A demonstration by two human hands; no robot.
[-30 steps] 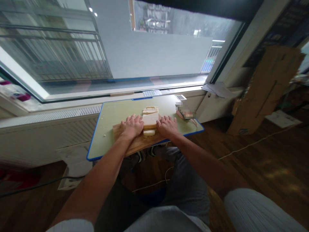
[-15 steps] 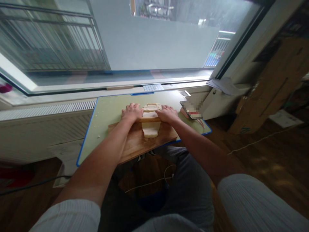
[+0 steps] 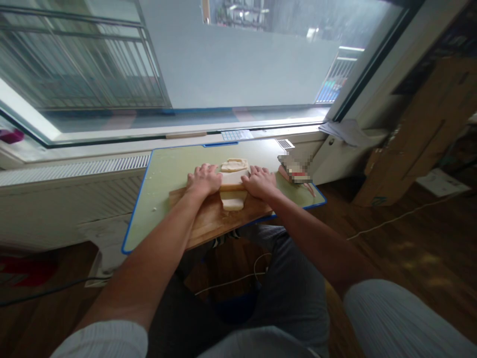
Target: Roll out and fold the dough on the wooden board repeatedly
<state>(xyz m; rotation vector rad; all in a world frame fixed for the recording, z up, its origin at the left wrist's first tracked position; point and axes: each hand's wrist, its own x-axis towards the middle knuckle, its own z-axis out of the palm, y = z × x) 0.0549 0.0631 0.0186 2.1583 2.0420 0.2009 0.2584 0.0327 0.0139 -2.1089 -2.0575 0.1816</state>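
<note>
Across a strip of pale dough (image 3: pixel 233 204) lies a thin wooden rolling pin (image 3: pixel 231 187). My left hand (image 3: pixel 204 179) is closed over its left end, and my right hand (image 3: pixel 260 181) over its right end. The pin's ends are hidden beneath my hands. Dough shows on both the near and far sides of the pin. Under it is a wooden board (image 3: pixel 208 221), set at an angle. Just beyond my hands, more pale dough (image 3: pixel 234 164) rests in a thicker, folded-looking piece.
The board rests on a light green, blue-edged table (image 3: pixel 167 164). At its right side a partly blurred-out dark flat object (image 3: pixel 286 163) lies near a pinkish cord-like thing (image 3: pixel 310 190). A radiator (image 3: pixel 93 199) and window sill stand behind. Small white bits dot the table's left.
Both hands and the rolling pin have moved slightly toward me over the dough. More of the folded dough piece beyond now shows.
</note>
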